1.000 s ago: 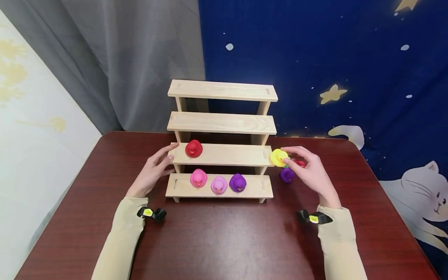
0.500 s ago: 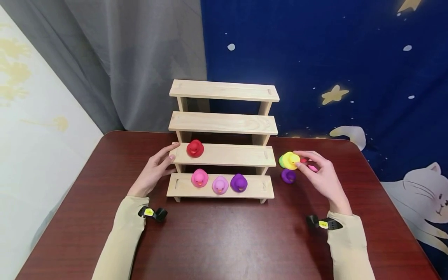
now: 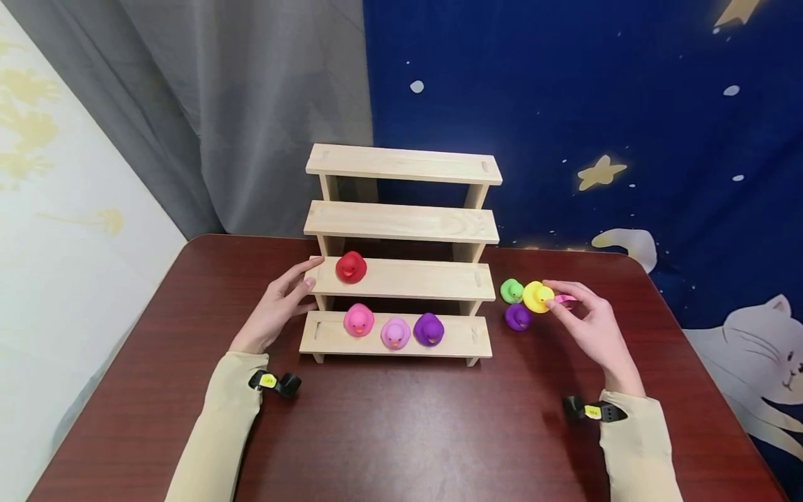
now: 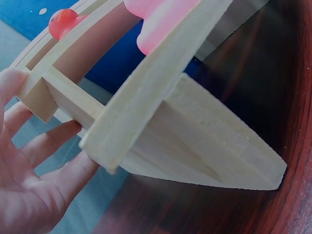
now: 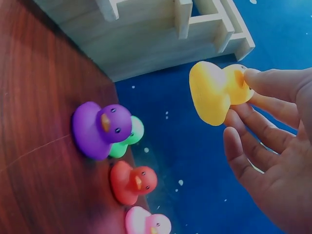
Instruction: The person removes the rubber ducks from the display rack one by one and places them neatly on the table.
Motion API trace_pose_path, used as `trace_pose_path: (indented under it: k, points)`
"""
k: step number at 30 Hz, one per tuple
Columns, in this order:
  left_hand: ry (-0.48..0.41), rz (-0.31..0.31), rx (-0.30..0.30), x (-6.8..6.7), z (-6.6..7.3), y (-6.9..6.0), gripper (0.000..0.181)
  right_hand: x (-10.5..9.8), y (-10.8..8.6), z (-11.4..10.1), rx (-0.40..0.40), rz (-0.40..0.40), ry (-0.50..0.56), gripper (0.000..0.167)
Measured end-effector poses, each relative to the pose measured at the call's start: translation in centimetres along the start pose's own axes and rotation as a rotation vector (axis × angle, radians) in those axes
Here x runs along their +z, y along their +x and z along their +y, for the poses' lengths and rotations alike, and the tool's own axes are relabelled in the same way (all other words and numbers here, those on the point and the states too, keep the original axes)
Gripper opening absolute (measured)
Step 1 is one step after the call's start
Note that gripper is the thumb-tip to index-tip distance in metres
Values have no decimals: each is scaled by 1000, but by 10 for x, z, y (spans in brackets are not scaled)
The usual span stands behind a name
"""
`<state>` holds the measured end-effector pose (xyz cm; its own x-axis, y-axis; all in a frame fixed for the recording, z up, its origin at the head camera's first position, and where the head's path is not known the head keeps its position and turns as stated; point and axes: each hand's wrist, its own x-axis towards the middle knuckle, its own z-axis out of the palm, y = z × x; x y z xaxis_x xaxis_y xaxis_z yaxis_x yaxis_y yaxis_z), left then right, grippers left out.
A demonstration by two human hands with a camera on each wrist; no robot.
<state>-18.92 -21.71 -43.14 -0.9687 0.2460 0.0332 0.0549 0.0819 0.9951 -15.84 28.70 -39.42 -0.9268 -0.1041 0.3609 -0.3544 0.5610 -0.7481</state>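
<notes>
Between thumb and fingers, my right hand [image 3: 592,324] pinches a yellow duck [image 3: 537,297] by its head, right of the wooden shelf [image 3: 401,277]. The right wrist view has this duck [image 5: 209,92] above the table. My left hand [image 3: 272,312] touches the left end of the second-lowest tier; in the left wrist view its fingers [image 4: 53,139] rest against the wood. A red duck [image 3: 351,268] sits on that tier. On the lowest tier are a pink duck [image 3: 359,320], a light purple duck [image 3: 396,334] and a purple duck [image 3: 429,330].
On the table right of the shelf stand a green duck [image 3: 511,291] and a purple duck [image 3: 517,317]. The right wrist view also has a red duck [image 5: 131,183] and a pink duck [image 5: 146,222] there. Curtains hang behind the table [image 3: 389,432].
My right hand has moved right, away from the shelf's end, with the yellow duck still pinched. The green duck has come into fuller view. My left hand stays at the shelf.
</notes>
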Motion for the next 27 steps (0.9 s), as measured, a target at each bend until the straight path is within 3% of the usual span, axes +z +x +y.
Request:
trace_pose_path:
  k: [5, 14, 27]
  points:
    - [-5, -2, 6, 1, -1, 0, 50, 2, -5, 5, -5, 15, 5, 33]
    - [5, 1, 8, 1, -1, 0, 50, -1, -14, -16, 26, 9, 25, 31]
    - [24, 4, 10, 0, 0, -1, 49, -3, -24, -3, 110, -10, -43, 30]
